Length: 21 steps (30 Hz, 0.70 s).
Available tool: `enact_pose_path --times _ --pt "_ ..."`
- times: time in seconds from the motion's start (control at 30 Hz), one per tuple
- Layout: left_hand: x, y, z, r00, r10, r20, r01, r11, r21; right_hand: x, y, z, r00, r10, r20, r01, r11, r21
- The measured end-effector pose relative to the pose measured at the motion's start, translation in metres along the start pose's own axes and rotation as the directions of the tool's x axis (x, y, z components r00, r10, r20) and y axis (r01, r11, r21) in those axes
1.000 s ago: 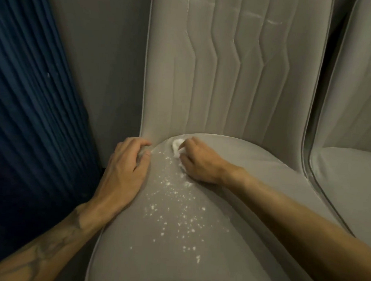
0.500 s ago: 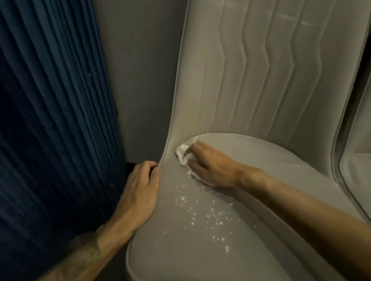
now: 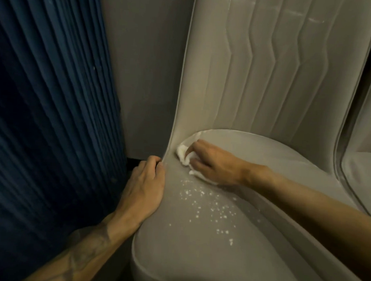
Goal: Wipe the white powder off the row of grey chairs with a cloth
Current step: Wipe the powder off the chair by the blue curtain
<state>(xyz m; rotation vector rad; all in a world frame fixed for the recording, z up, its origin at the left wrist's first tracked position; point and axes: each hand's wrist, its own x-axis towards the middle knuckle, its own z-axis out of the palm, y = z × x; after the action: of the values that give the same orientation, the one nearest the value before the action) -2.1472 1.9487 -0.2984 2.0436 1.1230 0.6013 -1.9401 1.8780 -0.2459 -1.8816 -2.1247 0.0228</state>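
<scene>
A grey padded chair (image 3: 196,257) fills the middle, its quilted backrest (image 3: 268,69) rising behind the seat. White powder (image 3: 207,207) lies scattered in specks across the seat. My right hand (image 3: 213,162) grips a crumpled white cloth (image 3: 184,154) and presses it on the seat's back left corner, just above the powder. My left hand (image 3: 144,187) rests flat along the seat's left edge, its fingertips curled over the edge near the backrest.
A dark blue pleated curtain (image 3: 49,113) hangs close on the left. A grey wall (image 3: 145,64) stands behind the chair. A second grey chair (image 3: 362,165) stands right beside this one at the right edge.
The view has swung left, so the chair sits further right. My right hand with the cloth stays at the seat's back left corner, and the powder above it has thinned.
</scene>
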Motion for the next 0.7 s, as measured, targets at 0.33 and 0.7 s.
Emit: enact_pose_path --times 0.33,0.7 --pt "-0.002 0.005 -0.002 1.000 0.012 0.007 -0.012 0.997 0.073 -0.019 0.002 -0.005 0.999 0.038 0.017 -0.037 0.999 -0.013" --pt "-0.001 0.004 -0.001 0.999 0.036 0.010 -0.037 0.995 0.090 -0.078 0.009 -0.011 0.965 0.231 -0.124 -0.226 0.973 0.050"
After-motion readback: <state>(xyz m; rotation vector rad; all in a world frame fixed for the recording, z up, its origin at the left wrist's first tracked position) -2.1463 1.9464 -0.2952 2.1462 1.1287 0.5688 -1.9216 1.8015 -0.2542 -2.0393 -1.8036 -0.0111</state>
